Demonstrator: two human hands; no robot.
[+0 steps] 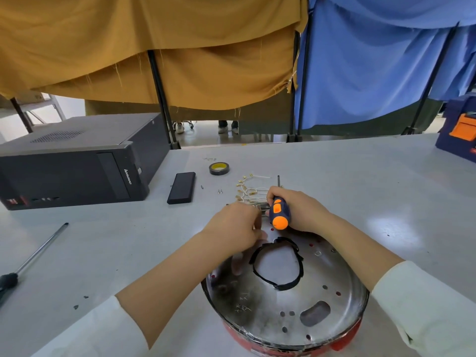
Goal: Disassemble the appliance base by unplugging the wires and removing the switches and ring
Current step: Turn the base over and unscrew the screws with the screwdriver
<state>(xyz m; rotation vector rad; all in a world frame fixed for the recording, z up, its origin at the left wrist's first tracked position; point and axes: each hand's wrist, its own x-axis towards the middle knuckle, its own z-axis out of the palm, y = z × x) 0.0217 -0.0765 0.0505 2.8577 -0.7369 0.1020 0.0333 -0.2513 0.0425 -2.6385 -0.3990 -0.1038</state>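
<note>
Right now the appliance base (286, 300) sits at the tabletop's near edge. The right hand (296, 210) grips the screwdriver (278, 213) at the base's far rim; the left hand (237, 225) curls there, on what I cannot tell. A slip could jab those fingers or scatter the wires (251, 191).

I am seeing the appliance base (296, 305) lying nearest me, wires (251, 189) behind it, computer tower (74, 163) sitting far left.
</note>
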